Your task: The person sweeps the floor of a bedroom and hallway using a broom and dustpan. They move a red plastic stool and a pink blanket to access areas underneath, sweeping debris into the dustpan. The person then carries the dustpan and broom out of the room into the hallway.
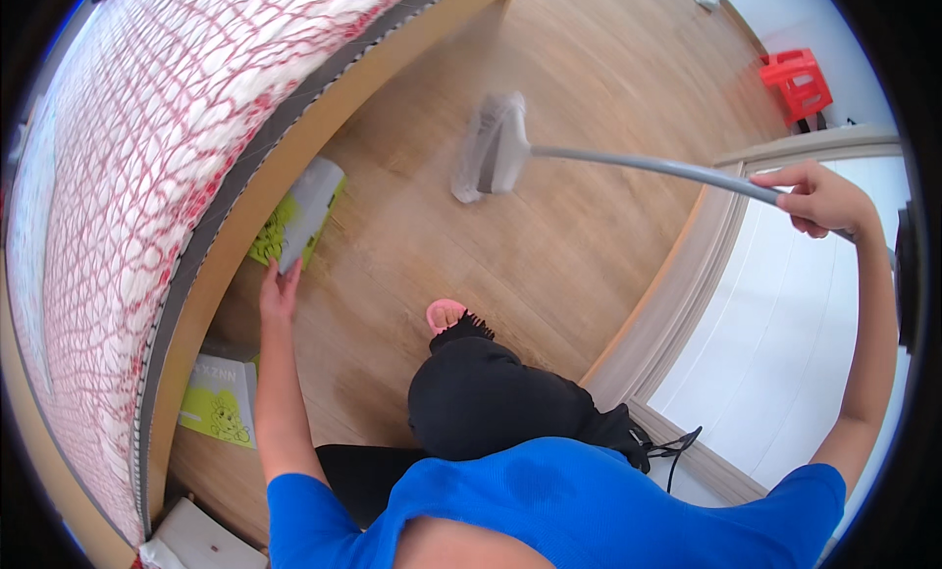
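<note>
My right hand (820, 198) grips the broom (507, 155) by its pole (677, 168), at right. My left hand (280, 292) touches the grey-green box (310, 208) beside the bed (211, 128), left; its grip I cannot tell. This box seems light, stiff, best held by edges.

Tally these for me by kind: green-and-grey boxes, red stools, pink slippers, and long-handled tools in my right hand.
Green-and-grey boxes: 2
Red stool: 1
Pink slipper: 1
Long-handled tool in your right hand: 1
Total: 5
</note>
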The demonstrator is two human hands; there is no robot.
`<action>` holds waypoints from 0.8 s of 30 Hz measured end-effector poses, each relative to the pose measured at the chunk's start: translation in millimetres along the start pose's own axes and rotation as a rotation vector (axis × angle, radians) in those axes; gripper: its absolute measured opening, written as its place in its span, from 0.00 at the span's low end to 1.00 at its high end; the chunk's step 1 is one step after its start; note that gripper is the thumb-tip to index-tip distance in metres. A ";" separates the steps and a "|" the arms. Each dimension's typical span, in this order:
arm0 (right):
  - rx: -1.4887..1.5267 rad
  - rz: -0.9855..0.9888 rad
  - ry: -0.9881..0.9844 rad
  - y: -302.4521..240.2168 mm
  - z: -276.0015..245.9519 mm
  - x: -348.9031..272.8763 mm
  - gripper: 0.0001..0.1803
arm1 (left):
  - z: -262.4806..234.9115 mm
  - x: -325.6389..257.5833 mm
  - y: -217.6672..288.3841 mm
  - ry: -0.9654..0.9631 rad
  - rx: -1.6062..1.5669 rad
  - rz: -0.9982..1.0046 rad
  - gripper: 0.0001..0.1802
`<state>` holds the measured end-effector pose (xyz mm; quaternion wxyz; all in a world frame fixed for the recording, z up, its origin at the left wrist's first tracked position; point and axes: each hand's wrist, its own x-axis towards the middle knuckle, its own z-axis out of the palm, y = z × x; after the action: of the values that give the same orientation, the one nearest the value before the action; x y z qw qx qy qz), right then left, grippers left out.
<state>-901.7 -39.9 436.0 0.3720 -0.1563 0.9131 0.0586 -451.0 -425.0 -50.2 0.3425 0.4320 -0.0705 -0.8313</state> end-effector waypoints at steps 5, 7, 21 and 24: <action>0.098 -0.046 -0.051 17.3 4.4 39.0 0.24 | 55.3 61.1 12.4 -0.065 -0.036 -0.022 0.23; 0.104 -0.059 -0.057 24.3 7.2 55.6 0.26 | 79.8 68.1 5.1 -0.128 -0.154 -0.148 0.25; 0.157 -0.042 -0.123 86.9 -16.4 96.1 0.23 | 312.5 214.8 -149.3 -0.144 0.104 0.103 0.21; 0.161 -0.123 -0.047 91.3 -5.4 105.5 0.23 | 333.7 245.0 -146.7 -0.297 0.142 0.156 0.25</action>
<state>-1006.4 19.6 365.4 0.4073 -0.1802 0.8947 -0.0341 -877.5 -528.2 -69.1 0.3604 0.3209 -0.2122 -0.8498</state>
